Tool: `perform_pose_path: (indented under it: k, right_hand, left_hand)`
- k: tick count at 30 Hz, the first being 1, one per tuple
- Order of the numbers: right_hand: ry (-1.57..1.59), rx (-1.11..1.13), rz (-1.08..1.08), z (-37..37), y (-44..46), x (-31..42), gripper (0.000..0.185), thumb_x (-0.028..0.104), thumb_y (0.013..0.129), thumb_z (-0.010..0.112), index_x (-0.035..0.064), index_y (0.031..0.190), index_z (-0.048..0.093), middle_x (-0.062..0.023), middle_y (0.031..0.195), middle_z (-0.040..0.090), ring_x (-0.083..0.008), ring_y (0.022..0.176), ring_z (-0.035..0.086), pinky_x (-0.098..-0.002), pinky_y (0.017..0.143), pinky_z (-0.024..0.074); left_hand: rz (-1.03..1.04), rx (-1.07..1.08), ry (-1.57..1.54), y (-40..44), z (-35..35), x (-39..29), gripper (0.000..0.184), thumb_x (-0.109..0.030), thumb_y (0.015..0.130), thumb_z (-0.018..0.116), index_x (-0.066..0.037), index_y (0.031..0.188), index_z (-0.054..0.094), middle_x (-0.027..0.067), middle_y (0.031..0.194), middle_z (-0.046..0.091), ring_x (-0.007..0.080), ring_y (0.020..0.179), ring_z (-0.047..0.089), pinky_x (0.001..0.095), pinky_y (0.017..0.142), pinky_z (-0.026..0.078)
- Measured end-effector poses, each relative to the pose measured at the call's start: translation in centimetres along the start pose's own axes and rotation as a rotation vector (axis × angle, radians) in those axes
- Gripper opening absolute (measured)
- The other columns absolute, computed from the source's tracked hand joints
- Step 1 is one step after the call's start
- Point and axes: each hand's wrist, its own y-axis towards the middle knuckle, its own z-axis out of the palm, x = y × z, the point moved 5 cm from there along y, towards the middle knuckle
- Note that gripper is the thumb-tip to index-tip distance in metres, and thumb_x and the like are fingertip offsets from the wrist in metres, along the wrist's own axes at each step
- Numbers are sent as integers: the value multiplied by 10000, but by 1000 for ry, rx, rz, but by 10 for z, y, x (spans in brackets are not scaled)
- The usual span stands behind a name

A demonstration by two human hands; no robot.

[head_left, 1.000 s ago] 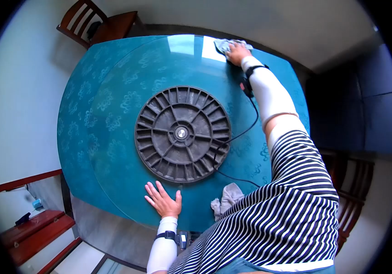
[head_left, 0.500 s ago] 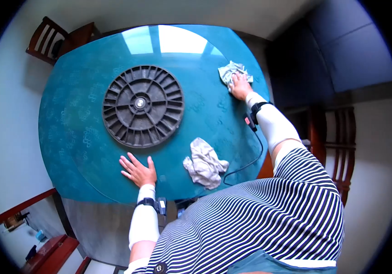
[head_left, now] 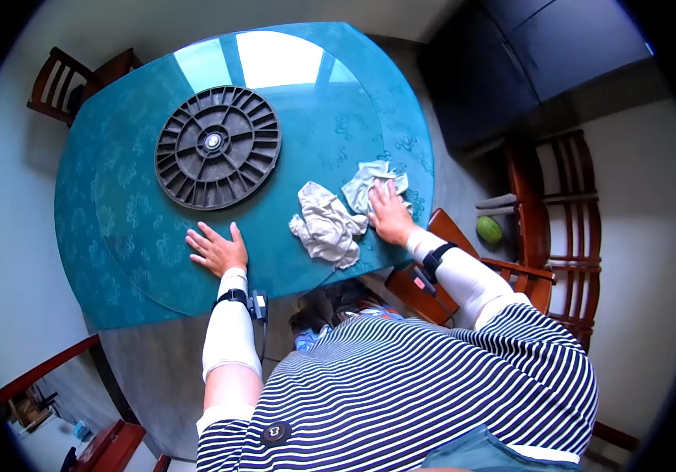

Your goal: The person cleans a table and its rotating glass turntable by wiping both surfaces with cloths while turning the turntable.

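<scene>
My right hand (head_left: 390, 213) presses a pale green cloth (head_left: 369, 186) onto the teal tabletop (head_left: 141, 259), near its right edge. Its fingers lie spread over the cloth. Just left of that cloth is a crumpled grey-white cloth (head_left: 327, 225), which neither hand touches. My left hand (head_left: 219, 249) rests on the table near the front edge, fingers apart and holding nothing. Beyond it stands a round black ribbed base (head_left: 217, 147) with a metal centre.
Wooden chairs stand at the far left (head_left: 62, 85) and on the right (head_left: 578, 228). A green melon (head_left: 489, 230) lies by the right-hand chairs. A dark cabinet (head_left: 495, 71) is at the back right. Straps with small boxes and cables are on both my wrists.
My right hand has moved with the pale green cloth from the table's far edge towards me, beside the grey-white cloth. The view has shifted. My left hand stays flat on the table.
</scene>
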Motion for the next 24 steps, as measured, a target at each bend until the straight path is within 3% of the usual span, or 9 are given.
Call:
perform_pose_path:
  k: [10,17,24]
  right_hand:
    - [-44,92,-157,-14,22,-4,582,310,979,488,67,1492,359,-145,1610,222,-435,1471,188,-561,1140,304]
    - [-53,31,65,-34,142,-68,579,340,995,445,66,1497,353,-173,1611,207,-471,1451,217,-582,1127,317]
    - [-102,23,46,-34,272,-123,579,335,992,430,96,1509,323,-136,1621,209,-457,1461,206,-552,1155,283]
  left_hand:
    - [-8,34,9,1,-6,-4,867,-597,905,510,-80,1550,246,215,1619,140,350,1519,56,600,1178,99]
    - [-16,60,26,3,-3,-4,867,-579,905,513,-82,1556,228,212,1626,116,343,1522,42,600,1180,79]
    - [-2,50,28,3,-5,-6,861,-575,921,502,-85,1562,202,209,1626,106,350,1519,46,616,1172,95]
